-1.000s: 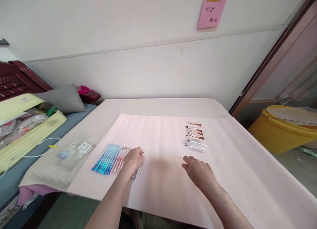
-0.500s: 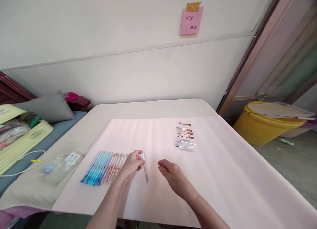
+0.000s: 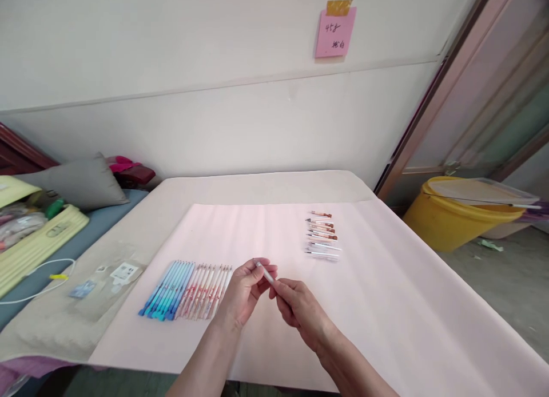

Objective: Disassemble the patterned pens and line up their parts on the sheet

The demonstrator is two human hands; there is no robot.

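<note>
A slim white pen point(image 3: 265, 273) is held between both hands above the pink sheet. My left hand point(image 3: 250, 285) has its fingers closed around the upper end, while my right hand point(image 3: 299, 305) pinches the other end, much of which is hidden by the fingers. Left of my hands lies a row of several blue pens point(image 3: 168, 288), and beside it several white and red patterned pens point(image 3: 203, 291), partly behind my left forearm. Farther off to the right, a column of brown and clear pens point(image 3: 322, 234) lies crosswise.
The pink sheet point(image 3: 369, 322) covers much of the table. A clear plastic bag point(image 3: 105, 288) lies at the left. Beyond that edge are a yellow box point(image 3: 55, 231) and a grey pillow point(image 3: 96, 182). A yellow bucket point(image 3: 458, 219) stands right; a pink note point(image 3: 335, 34) hangs on the wall.
My left hand has moved right with the pen and tilted it. My right hand has come left and closed on its other end.
</note>
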